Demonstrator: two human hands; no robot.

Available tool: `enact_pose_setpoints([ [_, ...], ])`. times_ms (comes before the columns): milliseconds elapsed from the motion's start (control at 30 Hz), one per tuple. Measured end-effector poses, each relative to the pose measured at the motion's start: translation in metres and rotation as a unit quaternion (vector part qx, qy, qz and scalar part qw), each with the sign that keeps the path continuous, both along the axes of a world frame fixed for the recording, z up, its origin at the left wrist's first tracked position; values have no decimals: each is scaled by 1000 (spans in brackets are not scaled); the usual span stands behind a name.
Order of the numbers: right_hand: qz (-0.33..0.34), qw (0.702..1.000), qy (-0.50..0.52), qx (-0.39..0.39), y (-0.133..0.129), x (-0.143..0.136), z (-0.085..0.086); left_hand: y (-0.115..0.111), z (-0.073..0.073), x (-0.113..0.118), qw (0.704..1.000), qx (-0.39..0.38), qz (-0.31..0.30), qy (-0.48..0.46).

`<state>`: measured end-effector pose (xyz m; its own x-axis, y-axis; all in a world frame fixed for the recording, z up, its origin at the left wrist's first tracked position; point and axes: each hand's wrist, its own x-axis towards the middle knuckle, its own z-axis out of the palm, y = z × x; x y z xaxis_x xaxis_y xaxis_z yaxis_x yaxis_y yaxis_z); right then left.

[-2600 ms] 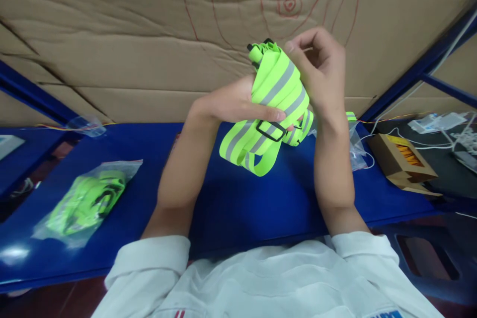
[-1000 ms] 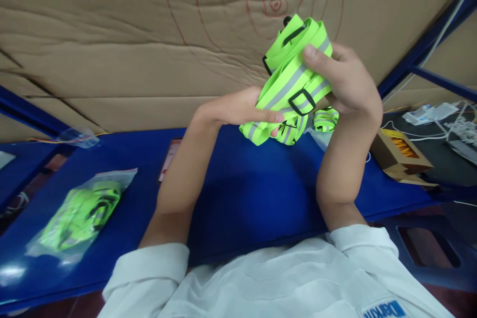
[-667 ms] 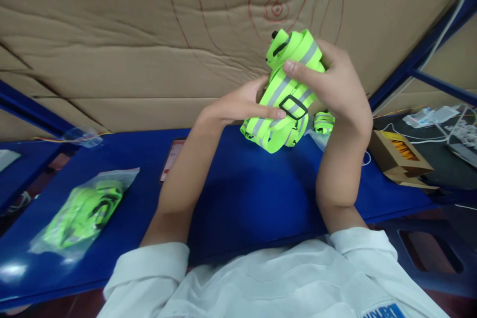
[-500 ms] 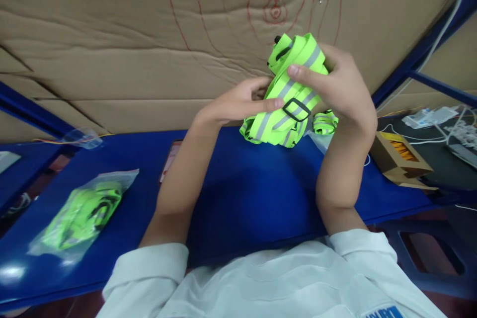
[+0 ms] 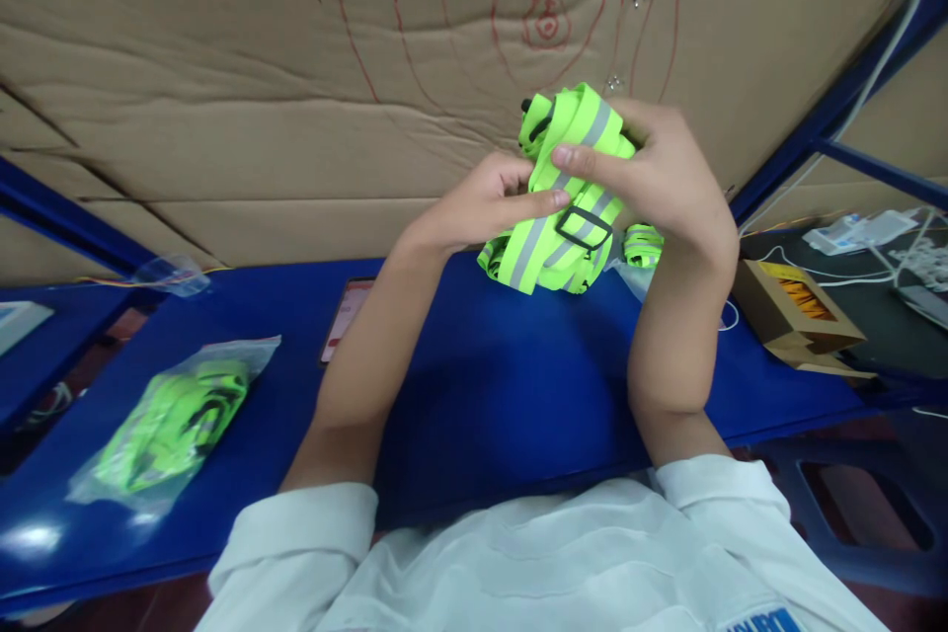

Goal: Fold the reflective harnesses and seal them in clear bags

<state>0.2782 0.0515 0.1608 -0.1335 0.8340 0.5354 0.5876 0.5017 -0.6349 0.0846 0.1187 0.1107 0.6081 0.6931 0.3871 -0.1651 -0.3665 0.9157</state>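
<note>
Strap bundle: your folded neon-green reflective strap [image 5: 567, 207] is held in the air above the far edge of the blue table [image 5: 489, 385], in front of the cardboard wall [image 5: 244, 118].
Long axis: it runs slantwise, the upper end pointing up and away toward the cardboard, the lower looped end pointing down and to your left toward the table.
Buckle: a black slider [image 5: 584, 228] lies across the grey stripes, facing you.
Right hand: your right hand [image 5: 659, 178] is wrapped round the upper part of the bundle, fingers curled closed on it, the forefinger laid across the front.
Left hand: your left hand [image 5: 481, 202] pinches the bundle's left side, thumb on the front and fingers behind.
Change: 2.6 s ago the bundle hung lower and looser, with loops trailing below your hands; now it is gathered tighter and more compact.
Second strap: a small green roll [image 5: 643, 245] lies on the table just behind your right wrist.
Bagged strap: a clear bag of green strap [image 5: 167, 420] lies near the table's left edge, well apart from your hands.
Box: an open brown carton [image 5: 796, 316] stands at the table's right edge.
</note>
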Motion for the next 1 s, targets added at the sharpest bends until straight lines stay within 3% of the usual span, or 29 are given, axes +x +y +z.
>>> enact_pose_setpoints([
  [133, -24, 999, -14, 25, 7, -3, -3, 5, -1, 0, 999, 10, -14, 35],
  [367, -26, 998, -45, 32, 15, -4, -5, 12, -7, 0, 993, -72, -91, 24],
  [533, -21, 999, -12, 39, 15, 0, -6, 11, -7, 4, 993, -109, -50, -11],
  [800, -9, 999, 19, 29, 13, 2, -5, 8, -6, 2, 993, -89, -76, 23],
  [1000, -7, 999, 33, 6, 11, 7, -3, 8, 2, -3, 997, -81, -7, 9],
])
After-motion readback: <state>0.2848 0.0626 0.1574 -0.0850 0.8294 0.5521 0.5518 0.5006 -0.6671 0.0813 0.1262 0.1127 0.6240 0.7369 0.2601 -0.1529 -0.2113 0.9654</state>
